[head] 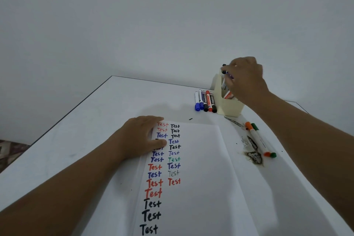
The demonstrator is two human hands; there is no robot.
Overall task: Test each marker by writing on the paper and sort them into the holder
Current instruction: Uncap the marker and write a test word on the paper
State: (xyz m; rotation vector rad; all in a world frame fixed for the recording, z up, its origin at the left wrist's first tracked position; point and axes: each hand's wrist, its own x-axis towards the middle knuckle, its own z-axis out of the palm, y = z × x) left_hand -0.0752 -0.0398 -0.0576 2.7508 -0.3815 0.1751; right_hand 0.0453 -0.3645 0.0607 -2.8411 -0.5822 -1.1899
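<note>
My left hand [142,136] lies flat, fingers straight, on the top left corner of the paper [201,159], holding nothing. I judge I keep it there to pin the sheet so it does not slide while I write. Left of it the bench [76,130] is bare up to its dark edge, which runs diagonally toward the far corner, so that side gives me room to shift the sheet if I need to.

The paper carries two columns of the word "Test" in red, blue, black and green; the right half is blank, with space for more lines.

Beyond the sheet, five markers [206,100] lie side by side, caps toward me, just beside the holder [229,106]. I take these as the untested lot, parked close for a short reach.

My right hand [245,80] is over the holder's open top, fingers curled round a marker [228,74] with a purple tint, its end down in the holder among others standing there. I cannot tell whether it is going in or coming out. The holder stands near the far bench edge, close to the wall, so I have little room behind it.

Right of the paper, an orange pen [256,138] and a green pen [265,142] lie together beside dark stains [253,156] on the bench, apart from the rest, perhaps set aside. My right forearm passes above them, with the bench's right edge near.
</note>
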